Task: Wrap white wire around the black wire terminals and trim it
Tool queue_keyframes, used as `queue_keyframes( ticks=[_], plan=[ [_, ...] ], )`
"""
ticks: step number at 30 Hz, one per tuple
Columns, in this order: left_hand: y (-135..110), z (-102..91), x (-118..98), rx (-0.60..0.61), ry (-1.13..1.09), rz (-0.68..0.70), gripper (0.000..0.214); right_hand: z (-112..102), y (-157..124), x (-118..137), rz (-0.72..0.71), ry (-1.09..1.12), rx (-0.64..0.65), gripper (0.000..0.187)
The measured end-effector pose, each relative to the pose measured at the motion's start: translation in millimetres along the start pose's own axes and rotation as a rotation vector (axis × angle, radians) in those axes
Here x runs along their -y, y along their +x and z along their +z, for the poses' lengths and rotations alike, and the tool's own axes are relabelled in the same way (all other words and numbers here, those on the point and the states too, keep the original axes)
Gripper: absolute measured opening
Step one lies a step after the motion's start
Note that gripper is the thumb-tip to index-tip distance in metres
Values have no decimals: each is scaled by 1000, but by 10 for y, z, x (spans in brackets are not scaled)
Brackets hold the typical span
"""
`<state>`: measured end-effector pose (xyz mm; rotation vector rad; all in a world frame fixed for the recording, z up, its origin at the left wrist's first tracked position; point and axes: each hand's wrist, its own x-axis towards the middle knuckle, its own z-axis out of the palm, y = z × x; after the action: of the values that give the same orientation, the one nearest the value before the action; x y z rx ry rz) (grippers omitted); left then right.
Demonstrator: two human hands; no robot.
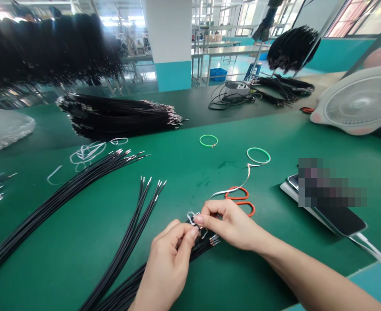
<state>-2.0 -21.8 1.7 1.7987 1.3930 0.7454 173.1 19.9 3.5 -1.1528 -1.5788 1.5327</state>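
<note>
Both hands are closed in pinches close together, low in the middle of the head view. My left hand (171,255) grips what looks like a black cable end, mostly hidden by its thumb and fingers. My right hand (227,224) pinches a thin white strip (232,190) at a small white loop (191,217) just above the left fingertips. The strip trails back to a green-and-white ring (258,155). Beneath the hands lies a bundle of black cables (205,250) with metal-tipped ends. Orange-handled scissors (248,208) lie just behind the right hand, their blades hidden.
More black cable bundles lie to the left, one short (128,233) and one long (64,192). Behind them are white strip scraps (88,152) and a thick cable pile (119,115). A green ring (208,141), a phone (338,214) and a white fan (362,101) are farther off.
</note>
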Motion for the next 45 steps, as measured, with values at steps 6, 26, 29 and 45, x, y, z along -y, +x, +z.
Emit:
queue_keyframes(
  ticks=[6,26,29,45],
  plan=[
    [28,11,38,4,-41,-34,37,-138,8,15,-41,-84,112,40],
    [234,74,233,14,-567,-381,40,-998,-22,-236,-22,-904,1,23],
    [256,86,267,36,-560,-385,43,-1082,-53,-235,3,-948,134,27],
    [285,133,259,196,-509,-352,35,-744,-7,48,-395,-1091,382,44]
  ],
)
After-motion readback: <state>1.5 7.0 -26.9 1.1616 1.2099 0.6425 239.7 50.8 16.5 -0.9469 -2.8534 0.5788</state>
